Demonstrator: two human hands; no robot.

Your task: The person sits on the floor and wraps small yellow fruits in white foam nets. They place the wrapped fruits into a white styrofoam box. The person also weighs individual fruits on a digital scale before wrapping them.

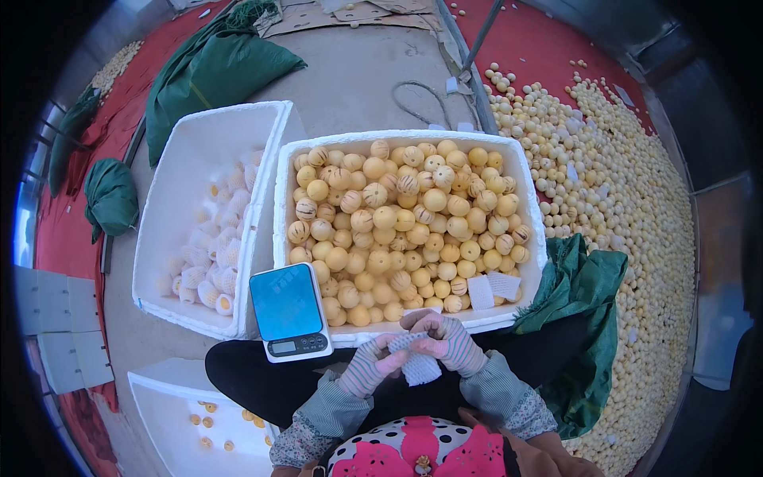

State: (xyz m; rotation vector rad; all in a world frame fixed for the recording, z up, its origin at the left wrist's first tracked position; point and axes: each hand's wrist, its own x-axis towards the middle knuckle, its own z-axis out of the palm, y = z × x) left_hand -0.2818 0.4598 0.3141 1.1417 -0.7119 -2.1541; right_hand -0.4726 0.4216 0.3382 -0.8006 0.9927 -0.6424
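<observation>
Both my hands wear striped fingerless gloves and meet above my lap. Between them is a white foam fruit net (422, 369). My left hand (371, 364) pinches its left edge, while my right hand (444, 344) holds its upper right part. Whether a fruit is inside the net cannot be told. Just beyond my hands stands a white foam box (530, 179) full of round yellow fruits (384, 217), some with dark stripes. Two flat foam nets (480, 292) lie on the fruits at the near right. A digital kitchen scale (286, 304) with a blue plate rests at the box's near left corner.
Left of the full box, another foam box (179, 155) holds net-wrapped fruits (205, 262). A third box (173, 411) with a few fruits is at lower left. Green sacks (572, 286) lie at right and upper left (220, 71). Many loose fruits (644, 238) cover the floor at right.
</observation>
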